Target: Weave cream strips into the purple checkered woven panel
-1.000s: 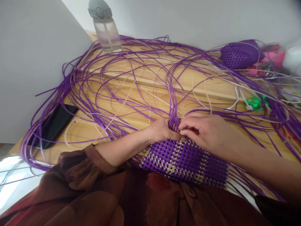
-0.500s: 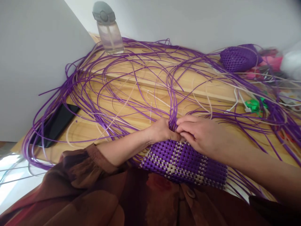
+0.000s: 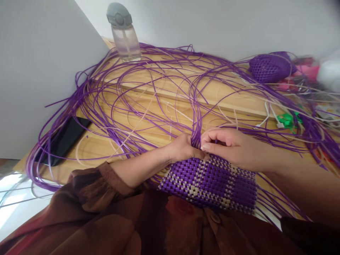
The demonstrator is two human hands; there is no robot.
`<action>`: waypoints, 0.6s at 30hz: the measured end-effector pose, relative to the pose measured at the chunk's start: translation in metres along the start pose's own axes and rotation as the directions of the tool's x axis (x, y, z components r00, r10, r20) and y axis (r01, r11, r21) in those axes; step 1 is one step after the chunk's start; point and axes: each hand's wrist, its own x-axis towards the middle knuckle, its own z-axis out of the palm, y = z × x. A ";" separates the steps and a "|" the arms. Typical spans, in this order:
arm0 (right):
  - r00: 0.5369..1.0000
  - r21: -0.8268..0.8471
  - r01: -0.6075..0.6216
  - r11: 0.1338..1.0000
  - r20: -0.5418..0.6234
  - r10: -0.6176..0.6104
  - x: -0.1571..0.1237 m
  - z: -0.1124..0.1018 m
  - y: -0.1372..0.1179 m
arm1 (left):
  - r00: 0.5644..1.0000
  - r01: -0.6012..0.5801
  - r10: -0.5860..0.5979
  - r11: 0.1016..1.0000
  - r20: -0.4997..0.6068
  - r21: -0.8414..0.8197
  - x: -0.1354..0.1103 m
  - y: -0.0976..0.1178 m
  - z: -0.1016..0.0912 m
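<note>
A woven panel (image 3: 212,180) of purple and cream plastic strands lies at the table's near edge, against my clothing. My left hand (image 3: 183,147) is closed at its upper edge, gripping a bundle of purple strands (image 3: 196,117) that rises from the weave and arches away. Just right of that bundle, my right hand (image 3: 225,145) has thumb and index finger pinched together at the same edge. What the pinch holds is mostly hidden; it looks like a strand. Loose strand ends stick out from the panel's right side.
Long purple and cream strands loop over the wooden table (image 3: 106,113). A water bottle (image 3: 124,35) stands at the back left, with a dark phone-like slab (image 3: 66,138) nearer. Rightward lie a purple woven piece (image 3: 271,67), a white cable (image 3: 268,113) and a green crinkled item (image 3: 289,120).
My right hand has shifted slightly right and its fingers have drawn into a pinch, uncovering more of the weave. The left hand keeps its hold on the bundle.
</note>
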 end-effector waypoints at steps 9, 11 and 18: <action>0.983 -0.234 0.132 0.963 -0.090 -0.157 -0.002 0.006 -0.007 | 1.000 -0.002 0.002 1.000 -0.029 0.002 0.002 -0.003 0.000; 0.999 0.016 0.015 1.000 -0.047 -0.014 0.003 0.004 -0.015 | 0.999 0.012 -0.012 1.000 -0.033 0.016 0.000 0.000 0.000; 1.000 -0.093 0.011 0.996 0.024 -0.009 0.008 -0.004 0.001 | 0.999 0.046 -0.045 0.999 -0.024 0.011 0.000 0.005 0.001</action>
